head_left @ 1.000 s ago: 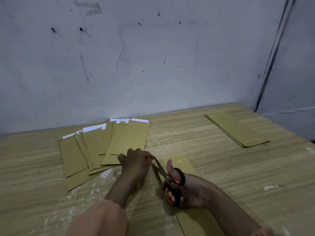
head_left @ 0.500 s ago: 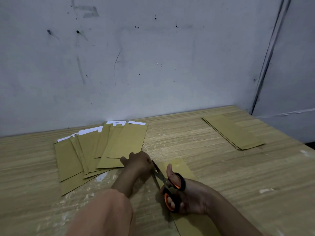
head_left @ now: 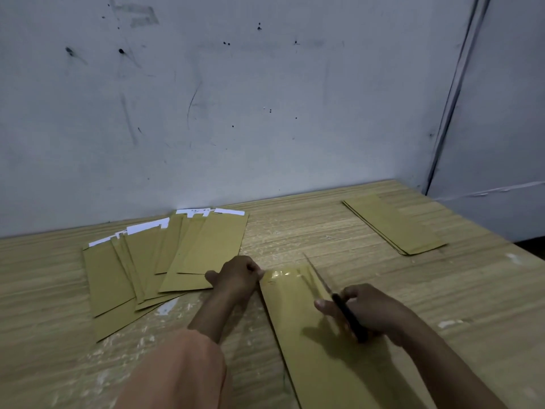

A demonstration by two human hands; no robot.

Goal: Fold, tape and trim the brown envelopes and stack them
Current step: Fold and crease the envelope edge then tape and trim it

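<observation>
Fingers of the left hand (head_left: 239, 276) are curled, pinching the far left corner of the long brown paper envelope (head_left: 318, 343) lying flat on the pale wood-grain table (head_left: 309, 234). Fingers of the right hand (head_left: 371, 311) are wrapped round the black handles of the scissors (head_left: 339, 302), thumb at the near side; the thin blades appear closed and point toward 11 o'clock above the envelope's far right part. A glossy strip of clear tape (head_left: 280, 274) covers the envelope's far end, just beside the left fingertips. At 9 o'clock from the left hand, touching distance, lies a fanned spread of brown envelopes with white strips at their far ends (head_left: 165, 261). At 2 o'clock, well apart, sits a neat stack of plain brown envelopes (head_left: 395, 224). A scuffed grey wall (head_left: 236, 113) backs the table.
</observation>
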